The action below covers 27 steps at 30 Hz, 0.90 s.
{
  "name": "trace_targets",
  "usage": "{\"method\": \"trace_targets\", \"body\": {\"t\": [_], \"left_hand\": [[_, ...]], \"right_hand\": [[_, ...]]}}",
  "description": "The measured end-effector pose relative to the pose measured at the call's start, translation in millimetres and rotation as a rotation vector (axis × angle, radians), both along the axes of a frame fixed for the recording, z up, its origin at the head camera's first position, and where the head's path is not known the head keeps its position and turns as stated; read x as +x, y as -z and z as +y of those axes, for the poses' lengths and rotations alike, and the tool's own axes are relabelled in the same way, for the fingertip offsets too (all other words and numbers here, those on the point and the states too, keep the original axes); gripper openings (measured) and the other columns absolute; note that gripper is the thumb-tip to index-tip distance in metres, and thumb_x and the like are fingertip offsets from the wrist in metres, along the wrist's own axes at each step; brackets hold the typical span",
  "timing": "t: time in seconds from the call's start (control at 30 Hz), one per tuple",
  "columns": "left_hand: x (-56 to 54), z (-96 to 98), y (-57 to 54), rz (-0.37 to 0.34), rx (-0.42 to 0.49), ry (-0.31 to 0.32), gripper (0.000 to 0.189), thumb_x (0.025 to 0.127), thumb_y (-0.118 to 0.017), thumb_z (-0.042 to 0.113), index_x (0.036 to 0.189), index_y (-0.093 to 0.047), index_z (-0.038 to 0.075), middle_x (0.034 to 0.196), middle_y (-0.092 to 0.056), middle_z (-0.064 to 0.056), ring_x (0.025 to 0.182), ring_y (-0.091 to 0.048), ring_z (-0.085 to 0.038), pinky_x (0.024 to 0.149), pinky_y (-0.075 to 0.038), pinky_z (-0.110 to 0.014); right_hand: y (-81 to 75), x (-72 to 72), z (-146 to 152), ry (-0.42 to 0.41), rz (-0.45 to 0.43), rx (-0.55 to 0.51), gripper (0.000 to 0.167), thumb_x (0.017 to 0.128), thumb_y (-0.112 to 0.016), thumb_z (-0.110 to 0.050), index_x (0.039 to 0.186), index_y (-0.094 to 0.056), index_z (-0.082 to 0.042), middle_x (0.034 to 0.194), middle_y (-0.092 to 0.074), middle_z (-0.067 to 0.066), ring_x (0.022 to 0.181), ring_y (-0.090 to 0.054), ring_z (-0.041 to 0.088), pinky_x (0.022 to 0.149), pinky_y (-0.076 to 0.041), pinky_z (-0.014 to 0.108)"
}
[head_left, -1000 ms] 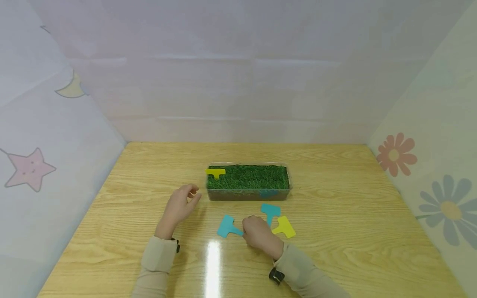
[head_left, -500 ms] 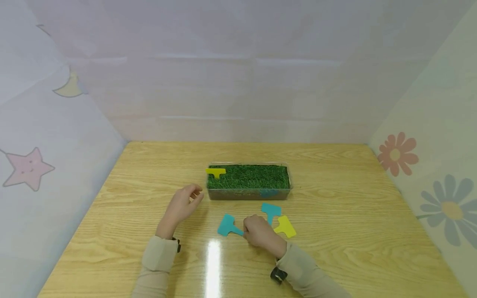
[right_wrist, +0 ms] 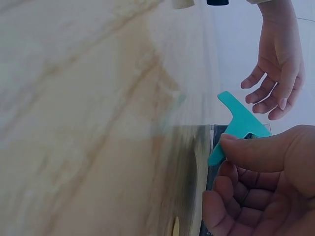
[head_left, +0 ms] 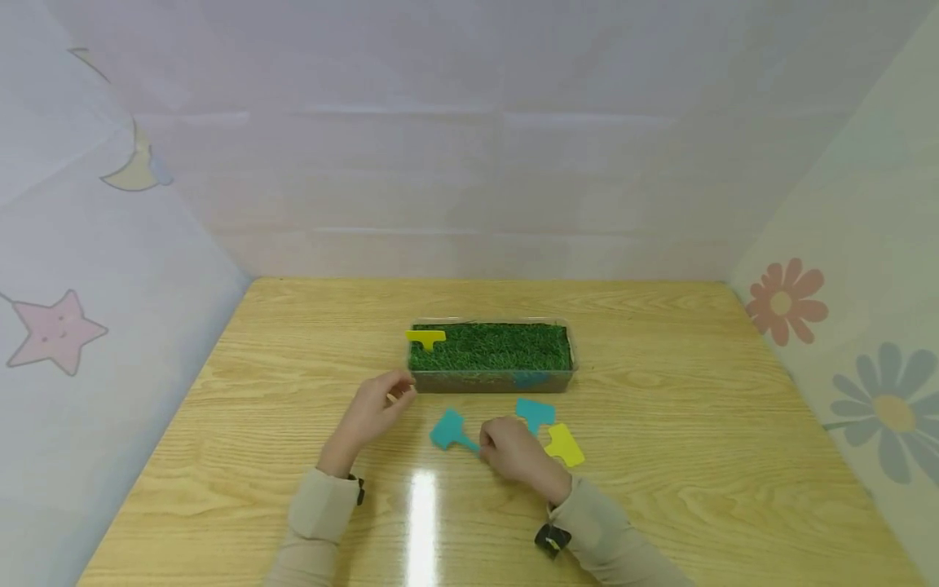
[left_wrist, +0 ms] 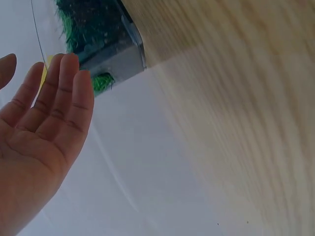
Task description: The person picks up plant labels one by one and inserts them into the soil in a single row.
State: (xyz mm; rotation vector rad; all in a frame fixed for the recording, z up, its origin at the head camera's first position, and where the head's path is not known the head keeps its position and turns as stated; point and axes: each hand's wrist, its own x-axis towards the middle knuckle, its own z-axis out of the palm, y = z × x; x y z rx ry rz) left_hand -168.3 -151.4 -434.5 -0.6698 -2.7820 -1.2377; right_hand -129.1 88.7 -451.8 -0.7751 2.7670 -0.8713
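Observation:
My right hand pinches the stem of a teal T-shaped plant label between thumb and fingers, its broad head pointing left in the head view. Just right of that hand, a second blue plant label and a yellow plant label lie on the table, their stems partly covered by the hand. My left hand holds nothing; its fingers are loosely bent beside the front left corner of a clear planter box. Another yellow plant label stands in the green grass at the box's left end.
A bluish patch shows on the box's front wall at the right. The wooden table runs back to a pale draped wall. Patterned side sheets bound it left and right.
My right hand has lifted slightly with the teal plant label, whose head has tilted and moved a little toward the box. My left hand has shifted right to the box's corner.

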Motion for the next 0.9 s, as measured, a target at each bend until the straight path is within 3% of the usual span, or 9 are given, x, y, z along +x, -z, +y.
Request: {"method": "trace_targets", "body": {"t": [0.33, 0.57, 0.8, 0.9], "left_hand": [[3.3, 18.3, 6.4, 0.01, 0.124, 0.041, 0.024, 0.091, -0.056, 0.009, 0.11, -0.058, -0.004, 0.096, -0.062, -0.011, 0.084, -0.058, -0.021, 0.065, -0.051, -0.025], [4.5, 31.6, 6.0, -0.01, 0.218, 0.059, 0.026, 0.09, -0.057, 0.009, 0.113, -0.056, -0.004, 0.099, -0.061, -0.013, 0.088, -0.058, -0.023, 0.068, -0.051, -0.027], [21.0, 47.4, -34.6, -0.015, 0.256, 0.064, 0.024, 0.088, -0.055, -0.004, 0.11, -0.055, -0.012, 0.101, -0.06, -0.022, 0.088, -0.058, -0.032, 0.071, -0.052, -0.039], [20.8, 49.0, -35.7, 0.012, 0.259, 0.073, 0.023, 0.088, -0.055, -0.004, 0.109, -0.056, -0.013, 0.101, -0.06, -0.022, 0.086, -0.059, -0.032, 0.07, -0.052, -0.038]], "right_hand": [[-3.7, -6.7, 2.2, 0.059, 0.009, -0.11, 0.019, 0.083, -0.063, -0.003, 0.067, -0.055, -0.01, 0.056, -0.041, -0.006, 0.048, -0.033, 0.006, 0.049, -0.032, 0.021], [-6.9, -8.2, 1.9, 0.089, 0.084, -0.141, 0.016, 0.082, -0.066, -0.005, 0.07, -0.057, -0.01, 0.061, -0.047, -0.005, 0.051, -0.04, 0.006, 0.047, -0.035, 0.021], [-7.8, -8.4, 2.4, 0.111, 0.101, -0.178, 0.013, 0.082, -0.066, -0.005, 0.072, -0.059, -0.009, 0.063, -0.051, -0.005, 0.052, -0.044, 0.005, 0.048, -0.038, 0.02], [-7.1, -8.8, 3.0, 0.113, 0.097, -0.201, 0.012, 0.082, -0.066, -0.005, 0.073, -0.059, -0.009, 0.063, -0.051, -0.005, 0.052, -0.043, 0.005, 0.049, -0.038, 0.02]]}}
